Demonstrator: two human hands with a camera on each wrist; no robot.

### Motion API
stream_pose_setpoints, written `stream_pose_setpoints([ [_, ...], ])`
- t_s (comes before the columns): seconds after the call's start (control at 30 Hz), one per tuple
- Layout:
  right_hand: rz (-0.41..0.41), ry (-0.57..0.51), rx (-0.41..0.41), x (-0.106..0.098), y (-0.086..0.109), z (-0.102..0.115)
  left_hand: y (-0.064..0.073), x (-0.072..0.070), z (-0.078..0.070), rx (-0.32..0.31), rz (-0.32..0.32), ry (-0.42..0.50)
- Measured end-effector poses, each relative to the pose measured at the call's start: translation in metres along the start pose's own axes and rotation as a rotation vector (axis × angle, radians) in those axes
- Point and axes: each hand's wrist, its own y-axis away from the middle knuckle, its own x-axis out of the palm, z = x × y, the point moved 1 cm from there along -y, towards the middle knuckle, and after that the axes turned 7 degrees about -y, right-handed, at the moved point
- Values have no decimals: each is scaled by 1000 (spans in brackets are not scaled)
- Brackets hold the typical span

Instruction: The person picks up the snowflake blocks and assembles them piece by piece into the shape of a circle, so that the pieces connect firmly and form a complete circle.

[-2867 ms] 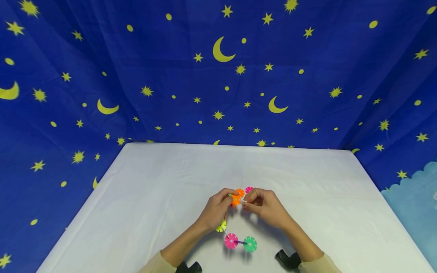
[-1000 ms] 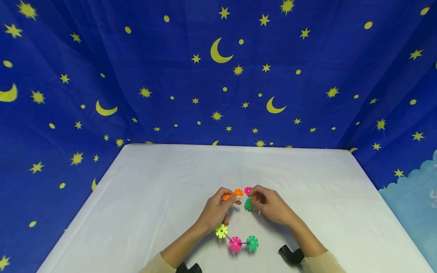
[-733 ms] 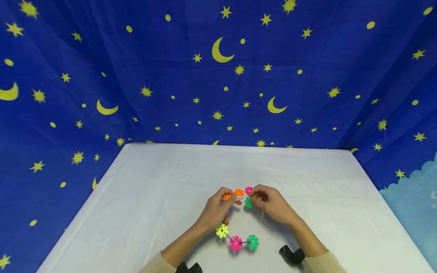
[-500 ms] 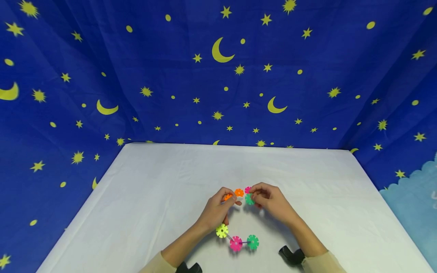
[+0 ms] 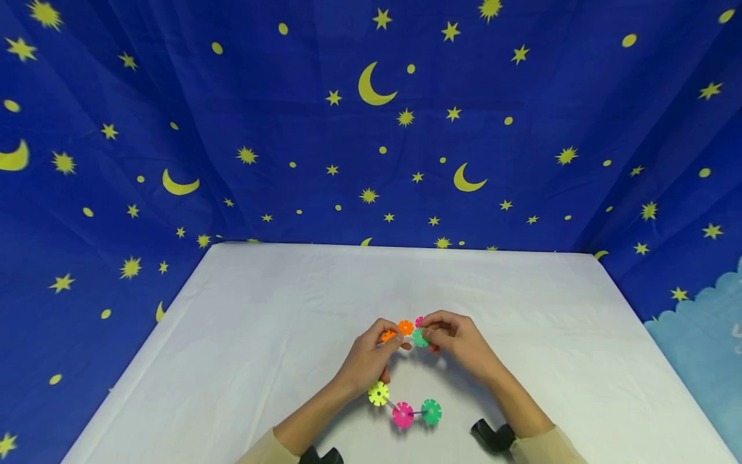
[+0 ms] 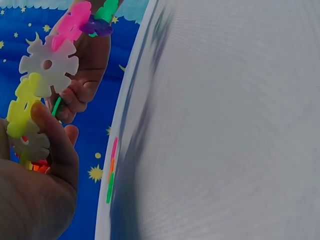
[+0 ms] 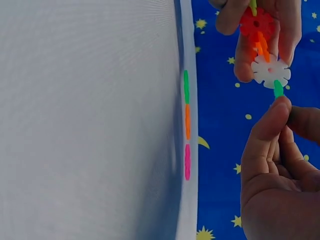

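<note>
My left hand (image 5: 364, 356) grips a chain of slotted snowflake discs above the table. From its lower end hang a yellow disc (image 5: 379, 393), a pink disc (image 5: 402, 415) and a green end disc (image 5: 431, 412), with a purple one (image 6: 96, 26) edge-on between the last two. At the upper end, an orange-red disc (image 7: 256, 23) and an orange one (image 7: 261, 46) lead to a white disc (image 7: 271, 71). My right hand (image 5: 464, 347) pinches another green disc (image 5: 420, 337) between thumb and fingers, its edge right at the white disc's rim.
Beyond the hands, an orange disc (image 5: 406, 327), a pink disc (image 5: 420, 321) and a loose green disc (image 7: 186, 86) lie in a row on the white table (image 5: 278, 290). Black objects (image 5: 493, 436) sit by both forearms. A starry blue curtain (image 5: 301, 129) surrounds the table.
The green disc has come into view in my right hand since the earliest frame. Over the last second it has shifted slightly up and left to the white disc. My left hand has barely moved.
</note>
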Motion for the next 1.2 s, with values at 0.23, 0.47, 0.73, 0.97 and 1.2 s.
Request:
stream_pose_setpoints([
  [0.23, 33, -50, 22, 4, 1, -1, 1, 1, 1, -7, 12, -23],
  [0.47, 25, -63, 38, 9, 2, 2, 0, 2, 1, 8, -2, -77],
  [0.73, 18, -59, 37, 12, 2, 0, 1, 4, -1, 9, 5, -75],
  [0.97, 51, -52, 25, 12, 1, -1, 1, 4, 0, -39, -4, -40],
  [1.2, 54, 5, 32, 10, 0, -1, 0, 4, 2, -34, -24, -6],
])
